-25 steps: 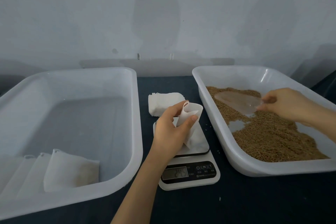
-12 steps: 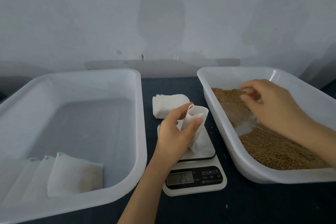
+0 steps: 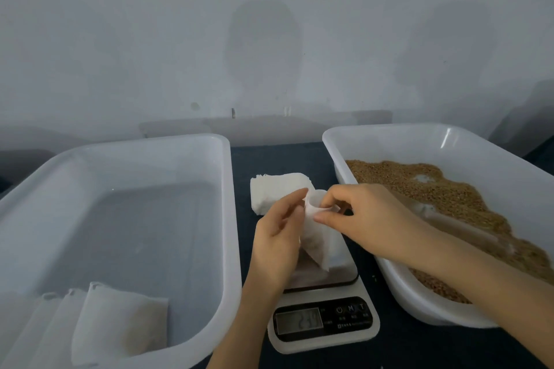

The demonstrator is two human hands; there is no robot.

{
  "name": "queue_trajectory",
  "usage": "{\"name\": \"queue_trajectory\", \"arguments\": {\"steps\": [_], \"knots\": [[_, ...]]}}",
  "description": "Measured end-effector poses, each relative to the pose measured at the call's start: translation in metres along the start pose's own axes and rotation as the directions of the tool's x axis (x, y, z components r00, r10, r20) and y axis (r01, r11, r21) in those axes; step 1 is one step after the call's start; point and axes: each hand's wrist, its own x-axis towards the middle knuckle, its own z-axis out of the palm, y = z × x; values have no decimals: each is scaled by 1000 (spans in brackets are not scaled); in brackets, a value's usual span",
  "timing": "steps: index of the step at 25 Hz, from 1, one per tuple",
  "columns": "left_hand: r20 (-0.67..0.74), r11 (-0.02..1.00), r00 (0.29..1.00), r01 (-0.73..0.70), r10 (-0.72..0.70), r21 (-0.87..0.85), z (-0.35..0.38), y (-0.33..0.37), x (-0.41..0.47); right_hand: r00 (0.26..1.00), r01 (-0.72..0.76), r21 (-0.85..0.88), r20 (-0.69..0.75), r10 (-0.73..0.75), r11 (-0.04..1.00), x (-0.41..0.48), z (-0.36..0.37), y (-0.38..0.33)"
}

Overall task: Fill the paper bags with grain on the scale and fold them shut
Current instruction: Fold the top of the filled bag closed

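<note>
The left hand and right hand each clamp their grip on the paper bag upright on the scale (scoop lying in the grain), seemingly steadying its mouth for folding.

Both hands pinching paper bag rim, on scale

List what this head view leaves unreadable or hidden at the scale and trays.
- Scale display: head view, digits too blurred to read.
- Paper bag: head view, left hand and right hand grip its mouth, hiding its fill.
- Scoop in the grain tray: head view, translucent, partly behind the right forearm.
- Bags in the left tray: head view, cut off by the lower left edge; count unclear.
</note>
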Motion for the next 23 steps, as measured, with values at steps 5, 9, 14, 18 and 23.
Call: {"name": "queue_trajectory", "arguments": {"steps": [5, 9, 14, 18, 23], "knots": [[-49, 996, 998, -22, 27, 89, -1, -4, 3, 999, 35, 112, 14, -36, 993, 16, -9, 11], [-172, 998, 984, -30, 40, 62, 0, -6, 1, 998, 33, 177, -66, -21, 984, 18, -12, 22], [-218, 983, 969, -83, 118, 164, 1, -6, -1, 996, 27, 164, -93, -11, 986, 13, -6, 27], [-210, 982, 970, -89, 123, 168, -2, -7, -2, 996, 20, 165, -93, -5, 986, 11, -2, 27], [-161, 994, 983, -73, 86, 85, -5, -4, -3, 999, 28, 133, -35, -23, 991, 9, 2, 27]]}}
